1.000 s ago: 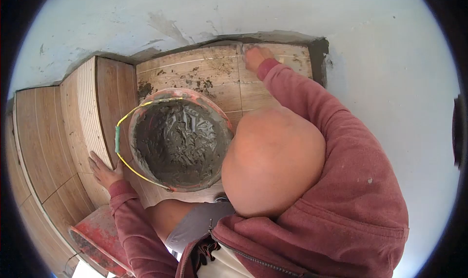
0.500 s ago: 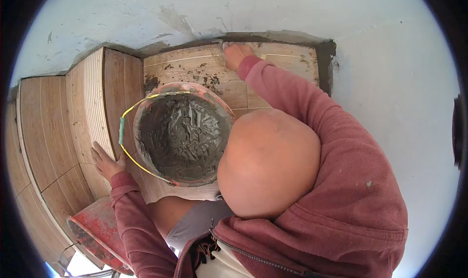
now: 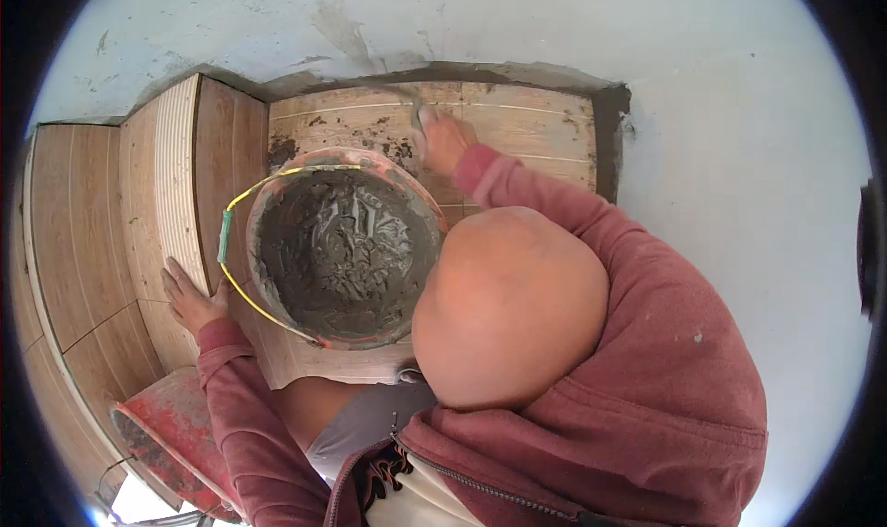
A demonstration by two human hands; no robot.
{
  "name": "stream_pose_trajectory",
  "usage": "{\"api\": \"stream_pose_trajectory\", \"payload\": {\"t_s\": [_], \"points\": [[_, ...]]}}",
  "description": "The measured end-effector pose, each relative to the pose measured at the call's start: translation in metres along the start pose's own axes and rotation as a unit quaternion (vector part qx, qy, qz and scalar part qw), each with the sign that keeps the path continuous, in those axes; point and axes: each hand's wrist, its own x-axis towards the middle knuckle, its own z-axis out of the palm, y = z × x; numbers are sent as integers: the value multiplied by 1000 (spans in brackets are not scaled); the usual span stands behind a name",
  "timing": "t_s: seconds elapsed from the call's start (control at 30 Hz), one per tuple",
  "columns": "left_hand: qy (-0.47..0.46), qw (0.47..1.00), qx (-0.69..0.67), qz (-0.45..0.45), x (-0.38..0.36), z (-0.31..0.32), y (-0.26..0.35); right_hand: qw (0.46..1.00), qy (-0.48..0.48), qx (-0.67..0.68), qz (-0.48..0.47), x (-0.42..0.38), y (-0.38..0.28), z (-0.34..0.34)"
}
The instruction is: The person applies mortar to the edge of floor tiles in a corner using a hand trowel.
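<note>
My left hand [image 3: 194, 301] rests with spread fingers on the ribbed edge strip [image 3: 177, 181] of a wood-look tiled step. My right hand [image 3: 442, 141] is closed around a trowel [image 3: 418, 111], whose blade is smeared by motion, over the tiled landing [image 3: 527, 121] near the wall's base. Between my hands stands a bucket [image 3: 346, 254] of wet grey mortar, its yellow handle with a green grip hanging to the left. Dark mortar crumbs lie on the tiles behind the bucket.
A second red bucket [image 3: 180, 435], tilted, is at the lower left beside lower tiled steps [image 3: 102, 222]. A pale wall [image 3: 739, 204] borders the landing behind and at the right, with grey mortar along its base. My bent knee is beside the mortar bucket.
My right hand has moved away from the wall's base, down and slightly left, with the trowel. My left hand stays on the step edge.
</note>
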Motion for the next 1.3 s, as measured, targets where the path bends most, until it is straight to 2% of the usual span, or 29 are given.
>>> {"api": "stream_pose_trajectory", "payload": {"t_s": [0.07, 0.13, 0.23, 0.33, 0.4, 0.47, 0.53, 0.6, 0.67, 0.8, 0.87, 0.9, 0.97, 1.1, 1.17, 1.2, 1.23, 1.3], "points": [[10, 1000, 5, -3, 0, 2, -1, 994, -99, 0, 49, -31, 5, -7], [7, 1000, 5, -9, 1, 0, 2, 984, -135, 52, 102, -62, 18, -14], [-11, 1000, 16, -22, 1, -5, 6, 981, -156, 3, 119, -101, 41, -25], [-21, 999, 30, -27, -1, -8, 8, 981, -137, 34, 135, -119, 41, -50], [-22, 999, 43, -22, 0, -6, 6, 993, -48, 21, 105, -115, 31, -80], [-22, 999, 39, -25, -1, -9, 6, 1000, 5, 17, 22, -102, 11, -113], [-26, 999, 31, -28, -2, -15, 7, 984, 50, -68, -154, -84, -19, -152], [-29, 999, 18, -34, -3, -16, 5, 945, 95, -120, -289, -59, -52, -183], [-27, 999, 7, -40, -4, -19, 3, 920, 29, -200, -336, -33, -73, -206], [-42, 998, -21, -42, -4, -22, -3, 903, -4, -252, -349, -9, -142, -239], [-35, 998, -42, -44, -6, -26, -3, 875, -73, -298, -375, -6, -174, -248], [-34, 997, -46, -47, -6, -26, -3, 873, -73, -302, -377, -7, -180, -247], [-25, 997, -48, -46, -7, -23, -6, 846, -135, -375, -354, -9, -189, -242], [-30, 997, -57, -41, -9, -19, -9, 829, -178, -401, -346, -14, -185, -233], [-26, 998, -32, -40, -5, -18, -9, 831, -129, -411, -352, -6, -188, -241], [-30, 998, -39, -32, -3, -17, -7, 838, -143, -425, -311, -13, -221, -256], [-23, 999, -25, -35, -3, -15, -7, 837, -148, -430, -304, -17, -222, -258], [-25, 999, -13, -35, -7, -2, -10, 905, -127, -284, -291, -23, -211, -259]]}}
